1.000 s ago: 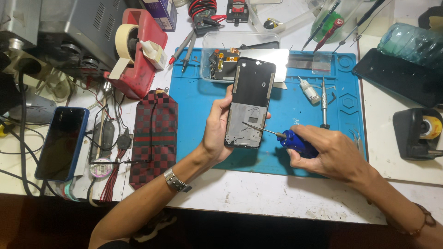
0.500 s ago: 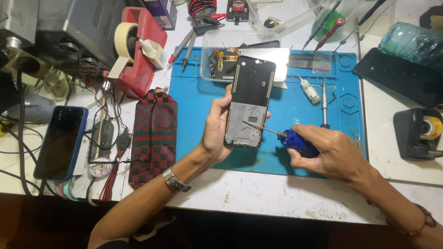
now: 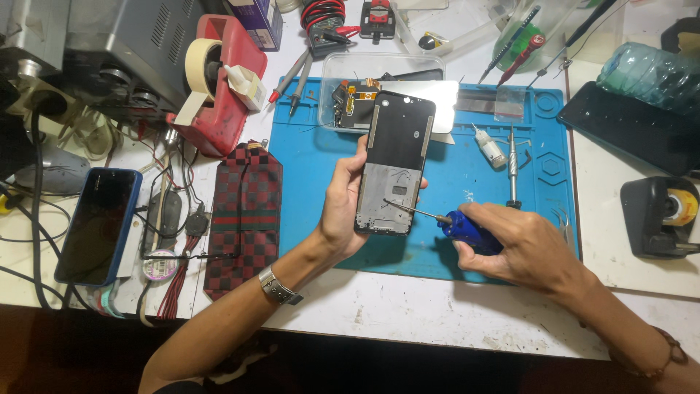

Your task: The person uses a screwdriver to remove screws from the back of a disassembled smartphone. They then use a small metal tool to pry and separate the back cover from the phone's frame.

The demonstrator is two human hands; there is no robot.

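My left hand [image 3: 341,208] grips an opened phone frame [image 3: 396,160], back side up, above the blue work mat [image 3: 313,175]. The frame's upper half is black, its lower half shows bare metal. My right hand [image 3: 521,244] holds a small blue-handled screwdriver [image 3: 467,230]. Its thin shaft points left and its tip rests on the lower metal part of the frame.
On the mat lie a clear tray [image 3: 350,73] with phone parts, a small glue bottle [image 3: 490,149], a metal screwdriver [image 3: 512,164] and tweezers [image 3: 565,222]. A red tape dispenser [image 3: 226,87], checkered pouch [image 3: 244,211] and blue phone [image 3: 98,222] sit left. A black tape holder [image 3: 660,215] stands right.
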